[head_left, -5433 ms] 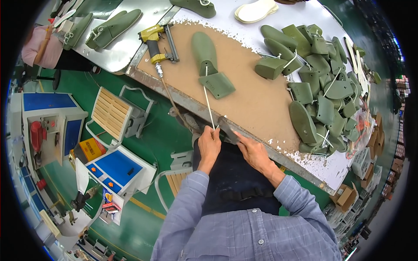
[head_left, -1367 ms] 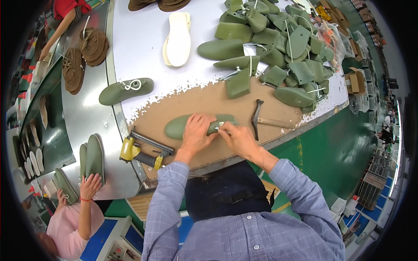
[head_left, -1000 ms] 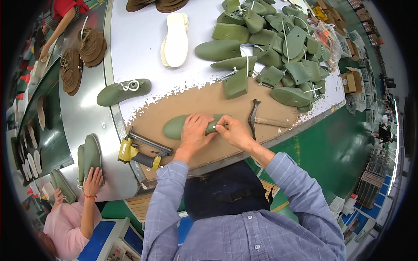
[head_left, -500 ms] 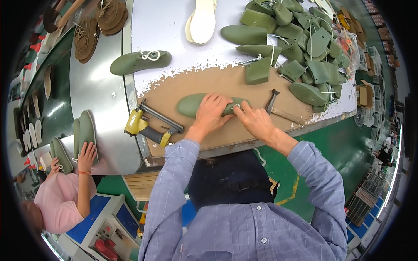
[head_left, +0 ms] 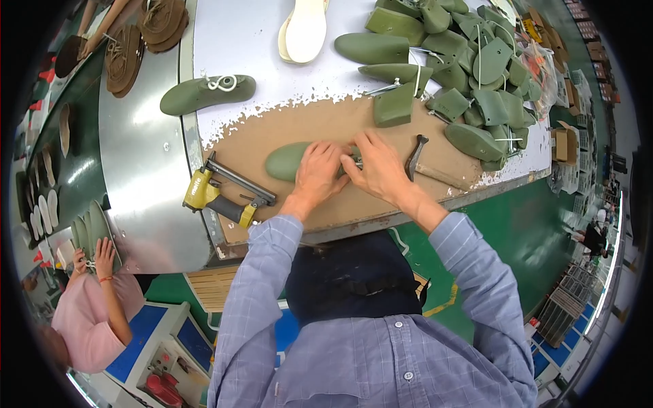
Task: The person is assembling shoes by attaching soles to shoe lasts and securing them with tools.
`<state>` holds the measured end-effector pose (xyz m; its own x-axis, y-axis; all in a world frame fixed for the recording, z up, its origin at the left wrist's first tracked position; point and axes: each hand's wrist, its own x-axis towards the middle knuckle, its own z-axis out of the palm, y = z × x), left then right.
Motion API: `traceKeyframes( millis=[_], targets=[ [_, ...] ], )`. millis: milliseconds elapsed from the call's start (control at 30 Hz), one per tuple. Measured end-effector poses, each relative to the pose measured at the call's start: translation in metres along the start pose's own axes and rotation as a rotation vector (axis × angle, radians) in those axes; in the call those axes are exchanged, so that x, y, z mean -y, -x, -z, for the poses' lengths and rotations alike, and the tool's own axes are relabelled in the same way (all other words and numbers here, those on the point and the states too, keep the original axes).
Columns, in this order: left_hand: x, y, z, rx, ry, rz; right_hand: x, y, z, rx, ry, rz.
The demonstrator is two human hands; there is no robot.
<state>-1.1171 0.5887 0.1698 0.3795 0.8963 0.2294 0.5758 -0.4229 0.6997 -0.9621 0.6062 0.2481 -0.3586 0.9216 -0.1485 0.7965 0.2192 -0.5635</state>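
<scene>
A green shoe last (head_left: 282,162) lies on its side on the brown board in front of me, its rounded toe to the left. My left hand (head_left: 318,168) is wrapped over its middle. At the heel end my right hand (head_left: 378,170) bends its fingers around the last, thumb pointing toward the left hand. Between the hands a small light-coloured bit shows, too covered to make out. To the left rests a yellow and black staple gun (head_left: 219,194). A hammer (head_left: 416,155) with a dark head and wooden handle lies to the right.
Another green last (head_left: 207,94) with a white cord lies at the far left. Pale insoles (head_left: 305,34) are at the back, and many green lasts (head_left: 469,75) pile up at the back right. Brown shoes (head_left: 124,61) sit on the metal table. A co-worker in pink (head_left: 95,309) handles lasts at left.
My right hand has gone from pinching at the white cord to curling its fingers over the heel end. The co-worker's hands have come together around the lasts. The whole view has shifted slightly.
</scene>
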Motion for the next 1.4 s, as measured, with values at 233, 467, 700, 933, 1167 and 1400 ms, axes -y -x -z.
traceKeyframes(
  millis=[233,467,700,933,1167,1400],
  targets=[
    [0.005,0.005,-0.001,0.038,-0.012,0.023,-0.013,-0.007,-0.015,-0.348,-0.814,-0.091],
    [-0.004,-0.004,0.001,0.016,-0.023,-0.053,-0.172,0.147,0.005,-0.293,0.475,-0.32],
    [0.007,0.001,-0.001,0.031,-0.065,-0.082,-0.126,0.154,0.023,-0.378,0.032,-0.012],
    [0.006,0.0,0.0,0.028,-0.024,-0.103,-0.04,0.144,-0.011,-0.731,-0.324,-0.21],
    [-0.003,-0.005,0.003,0.066,-0.047,-0.074,-0.042,0.157,-0.005,-0.734,-0.729,-0.295],
    [0.023,-0.006,0.017,0.113,-0.046,-0.109,-0.049,0.127,-0.021,-0.509,-0.217,-0.091]
  ],
)
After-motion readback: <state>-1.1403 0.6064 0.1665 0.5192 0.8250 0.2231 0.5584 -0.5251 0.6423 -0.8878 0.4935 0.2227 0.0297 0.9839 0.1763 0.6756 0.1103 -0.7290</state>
